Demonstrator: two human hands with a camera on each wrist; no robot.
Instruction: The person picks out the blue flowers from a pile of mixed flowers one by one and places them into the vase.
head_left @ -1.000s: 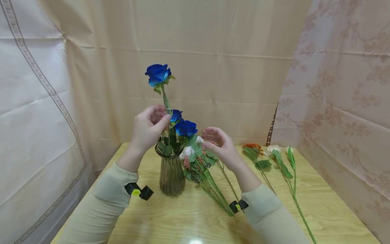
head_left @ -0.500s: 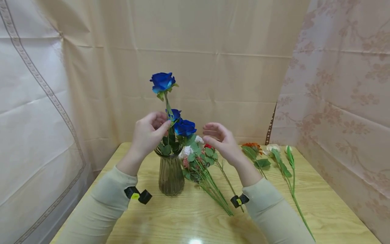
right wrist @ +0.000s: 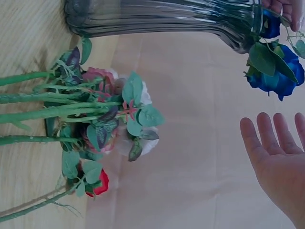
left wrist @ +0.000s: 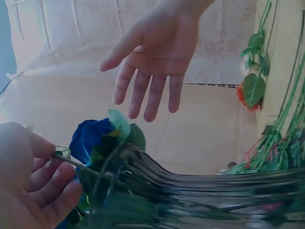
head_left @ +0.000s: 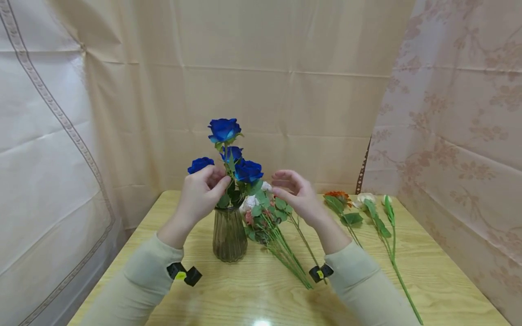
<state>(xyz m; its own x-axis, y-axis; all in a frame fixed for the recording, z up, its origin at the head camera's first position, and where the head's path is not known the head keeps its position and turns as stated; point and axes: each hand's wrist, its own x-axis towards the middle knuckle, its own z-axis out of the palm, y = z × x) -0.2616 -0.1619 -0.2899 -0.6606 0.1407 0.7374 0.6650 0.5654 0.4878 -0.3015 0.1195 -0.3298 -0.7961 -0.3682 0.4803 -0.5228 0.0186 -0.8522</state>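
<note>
A tall blue rose [head_left: 224,130] stands above the ribbed, smoky glass vase [head_left: 229,237], and my left hand [head_left: 202,192] pinches its stem between thumb and fingers just over the rim. The left wrist view shows the thin stem [left wrist: 76,163] slanting from the fingertips to the vase mouth. Other blue roses are in the vase: one bloom [head_left: 248,171] leans right, one is behind, and another [head_left: 200,165] shows past my left hand. My right hand [head_left: 299,197] is held in the air right of the roses, fingers extended and apart, holding nothing.
Right of the vase lies a bundle of white and pink flowers with green stems [head_left: 287,258], beside a red flower [right wrist: 98,183]. Farther right on the wooden table [head_left: 261,299] lie an orange flower [head_left: 338,197], a white flower [head_left: 364,199] and a green-stemmed bud [head_left: 389,213].
My left hand has come down with the tall blue rose, whose bloom is lower and slightly right. The leftmost blue bloom has come into view. My right hand has stayed almost still.
</note>
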